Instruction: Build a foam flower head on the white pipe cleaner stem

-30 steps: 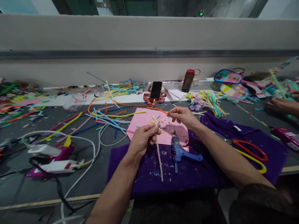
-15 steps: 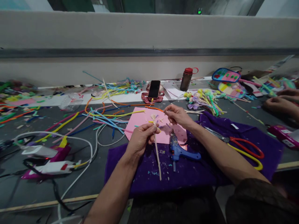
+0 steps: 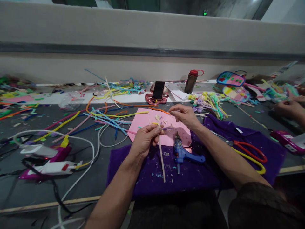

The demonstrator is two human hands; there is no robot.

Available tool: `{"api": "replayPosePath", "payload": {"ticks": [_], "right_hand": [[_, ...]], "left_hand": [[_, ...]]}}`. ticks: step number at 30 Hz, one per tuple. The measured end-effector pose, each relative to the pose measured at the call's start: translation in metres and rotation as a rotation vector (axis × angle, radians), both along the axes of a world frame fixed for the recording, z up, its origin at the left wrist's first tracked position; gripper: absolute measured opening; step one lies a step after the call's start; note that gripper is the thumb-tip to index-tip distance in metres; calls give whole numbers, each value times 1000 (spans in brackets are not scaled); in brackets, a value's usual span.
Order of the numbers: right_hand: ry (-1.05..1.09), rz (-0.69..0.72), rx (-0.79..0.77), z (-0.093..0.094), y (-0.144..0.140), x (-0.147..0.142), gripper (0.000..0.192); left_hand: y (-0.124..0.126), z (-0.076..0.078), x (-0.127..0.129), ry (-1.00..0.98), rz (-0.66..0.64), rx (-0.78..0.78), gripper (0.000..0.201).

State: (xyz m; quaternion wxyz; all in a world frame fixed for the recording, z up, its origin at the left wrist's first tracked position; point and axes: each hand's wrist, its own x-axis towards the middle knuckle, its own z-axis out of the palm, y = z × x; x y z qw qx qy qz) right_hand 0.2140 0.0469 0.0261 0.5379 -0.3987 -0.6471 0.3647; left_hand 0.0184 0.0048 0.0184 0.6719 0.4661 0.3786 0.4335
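My left hand [image 3: 149,136] pinches a cream pipe-cleaner stem [image 3: 161,159] near its top. The stem hangs down over the purple cloth [image 3: 147,171], and small pale and yellow pieces show around its upper end. My right hand [image 3: 183,116] is held above the pink sheet [image 3: 140,119] with its fingers curled together. Its fingertips are at the end of an orange pipe cleaner [image 3: 159,110]; whatever they hold, if anything, is too small to make out. Small purple and cream scraps lie on the sheet. Just below my right hand rests a blue glue gun [image 3: 182,154].
Scissors [image 3: 247,151] with red and yellow handles lie on the cloth at right. Loose pipe cleaners [image 3: 107,119], white cables [image 3: 94,149] and plugs spread leftward. Behind are a phone [image 3: 158,90], a bottle [image 3: 191,82] and a flower bunch [image 3: 209,103]. Another person's hands [image 3: 289,106] work far right.
My right hand has shifted slightly to the right, its fingers still curled. My left hand keeps the stem in nearly the same place. The camera view has tilted a little.
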Motion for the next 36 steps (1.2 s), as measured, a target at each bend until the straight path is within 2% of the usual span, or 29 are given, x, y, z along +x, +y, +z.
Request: {"api": "replayPosePath", "payload": {"ticks": [3,9,15,21,25,28,33,36], "right_hand": [[72,-18,-58,2,-3,-1,14],[66,0,-137,3,-6,-2,21],[126,27,-178,6,-7,-4,21],[150,99,-251,9,-11,-12,19],[167,104,-291,6,-10,-16,21],[189,61,-254,3,-5,-12,22],[270,-129,-203,-2,6,7,23],[281,-189,-198,-5,9,15,24]], "left_hand": [[0,0,0,0,3,3,26],[0,0,2,13,10,14,27],[1,6,0,75,89,75,23],[7,7,6,69,-40,180,19],[12,-2,16,103,-49,118,28],[15,-4,17,113,2,76,33],[19,-2,9,106,113,33,37],[21,-2,3,87,162,10,39]]}}
